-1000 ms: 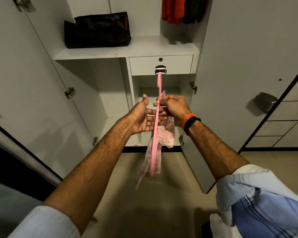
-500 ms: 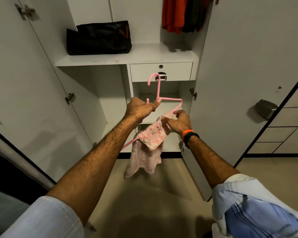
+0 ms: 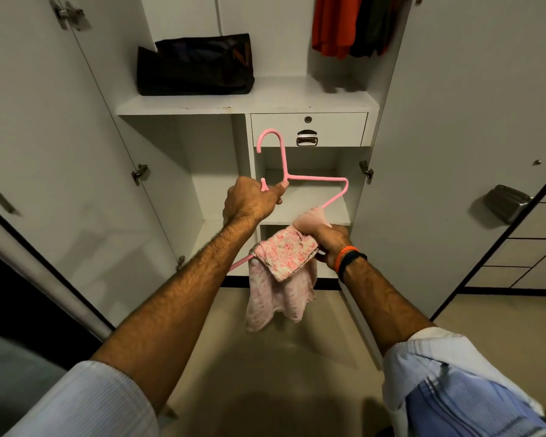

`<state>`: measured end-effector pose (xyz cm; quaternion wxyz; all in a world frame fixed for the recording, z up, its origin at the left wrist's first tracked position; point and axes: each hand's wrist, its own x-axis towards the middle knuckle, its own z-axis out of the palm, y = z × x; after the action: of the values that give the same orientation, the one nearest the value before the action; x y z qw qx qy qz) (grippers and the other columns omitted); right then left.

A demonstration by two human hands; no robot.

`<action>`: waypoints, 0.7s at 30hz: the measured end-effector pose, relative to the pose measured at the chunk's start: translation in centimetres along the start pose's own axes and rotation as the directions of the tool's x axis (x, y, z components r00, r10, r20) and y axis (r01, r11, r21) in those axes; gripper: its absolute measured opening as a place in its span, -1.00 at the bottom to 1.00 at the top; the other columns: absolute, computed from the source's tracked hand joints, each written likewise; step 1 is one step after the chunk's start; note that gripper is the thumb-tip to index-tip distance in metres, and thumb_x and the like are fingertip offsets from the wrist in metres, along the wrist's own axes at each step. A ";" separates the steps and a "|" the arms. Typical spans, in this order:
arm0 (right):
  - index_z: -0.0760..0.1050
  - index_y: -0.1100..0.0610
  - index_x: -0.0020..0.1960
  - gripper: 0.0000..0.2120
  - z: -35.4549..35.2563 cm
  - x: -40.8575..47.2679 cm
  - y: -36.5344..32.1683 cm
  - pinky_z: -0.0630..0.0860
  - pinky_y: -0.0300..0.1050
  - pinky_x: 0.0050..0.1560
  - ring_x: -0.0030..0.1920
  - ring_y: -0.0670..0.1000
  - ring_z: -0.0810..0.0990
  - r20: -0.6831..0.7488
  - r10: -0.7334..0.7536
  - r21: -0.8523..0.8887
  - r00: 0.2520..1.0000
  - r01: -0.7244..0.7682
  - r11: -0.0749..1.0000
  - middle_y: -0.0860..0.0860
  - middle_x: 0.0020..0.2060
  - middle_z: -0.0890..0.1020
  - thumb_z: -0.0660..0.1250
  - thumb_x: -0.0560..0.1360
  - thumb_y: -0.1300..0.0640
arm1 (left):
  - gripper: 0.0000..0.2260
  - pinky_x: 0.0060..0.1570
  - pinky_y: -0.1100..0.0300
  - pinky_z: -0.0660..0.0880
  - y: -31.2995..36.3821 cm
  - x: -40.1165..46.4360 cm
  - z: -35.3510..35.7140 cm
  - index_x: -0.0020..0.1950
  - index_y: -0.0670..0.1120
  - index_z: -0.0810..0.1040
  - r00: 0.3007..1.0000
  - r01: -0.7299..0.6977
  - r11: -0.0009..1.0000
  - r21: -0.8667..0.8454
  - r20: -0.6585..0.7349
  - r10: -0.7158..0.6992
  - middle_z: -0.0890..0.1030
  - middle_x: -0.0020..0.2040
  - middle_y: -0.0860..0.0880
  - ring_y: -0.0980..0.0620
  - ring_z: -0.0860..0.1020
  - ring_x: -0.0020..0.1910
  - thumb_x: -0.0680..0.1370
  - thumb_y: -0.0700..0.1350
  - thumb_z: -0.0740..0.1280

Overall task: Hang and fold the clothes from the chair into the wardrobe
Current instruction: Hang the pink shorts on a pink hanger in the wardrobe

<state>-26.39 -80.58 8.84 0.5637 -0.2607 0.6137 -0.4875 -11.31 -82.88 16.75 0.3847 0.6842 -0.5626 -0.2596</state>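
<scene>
A pink plastic hanger (image 3: 316, 178) is held up before the open white wardrobe (image 3: 246, 102). My left hand (image 3: 252, 201) grips it at the neck, just under the hook. A small pink floral garment (image 3: 281, 279) hangs over the hanger's lower bar, bunched and drooping toward the floor. My right hand (image 3: 327, 238) grips the garment's upper edge at the hanger's right shoulder. The hanger's left end pokes out below my left forearm.
A black bag (image 3: 196, 64) sits on the upper shelf. Red and dark clothes (image 3: 350, 23) hang at the top right. A drawer with a metal handle (image 3: 308, 137) is below them. Both wardrobe doors (image 3: 454, 137) stand open. A blue striped cloth (image 3: 460, 395) drapes over my right arm.
The hanger turned from edge-on to face-on and rose slightly. My left hand closed on its neck. My right hand moved down to the garment at the hanger's right shoulder.
</scene>
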 end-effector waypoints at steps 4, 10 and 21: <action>0.51 0.25 0.19 -0.31 0.4 -0.6 0.0 0.67 0.05 -0.18 -0.09 0.11 0.70 0.160 0.116 0.136 0.980 -0.138 0.981 0.16 -0.03 0.69 0.69 0.14 0.17 | -0.58 -0.30 0.22 0.34 0.0 -0.5 0.2 -0.11 -0.09 0.70 1.000 -0.021 1.000 0.000 -0.020 0.021 0.54 -0.37 0.07 0.01 0.52 -0.26 0.42 0.28 0.43; 0.58 0.21 0.00 -0.85 -0.3 -2.2 0.6 0.61 0.03 0.11 -0.05 0.10 0.69 0.272 0.232 0.208 0.934 -0.293 0.933 0.12 -0.07 0.69 0.47 0.46 0.23 | -0.58 -0.32 0.23 0.34 -0.5 -1.0 -0.1 -0.12 -0.10 0.71 0.998 0.000 1.000 -0.014 -0.059 -0.001 0.59 -0.29 0.01 0.02 0.51 -0.27 0.41 0.27 0.45; 0.55 0.29 0.08 -0.86 1.7 -3.3 0.4 0.49 0.15 0.28 0.00 0.16 0.63 0.315 0.011 0.483 0.949 -0.170 0.859 0.21 0.01 0.64 0.27 0.55 0.35 | -0.60 -0.42 0.28 0.23 -0.9 -2.9 -0.1 -0.04 -0.08 0.68 0.991 -0.042 0.998 0.046 -0.127 0.047 0.65 -0.19 -0.03 -0.02 0.55 -0.25 0.43 0.26 0.44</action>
<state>-23.93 -78.07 10.17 0.7213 -0.1460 0.3835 -0.5580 -11.33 -80.00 15.84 0.4107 0.6949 -0.5574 -0.1943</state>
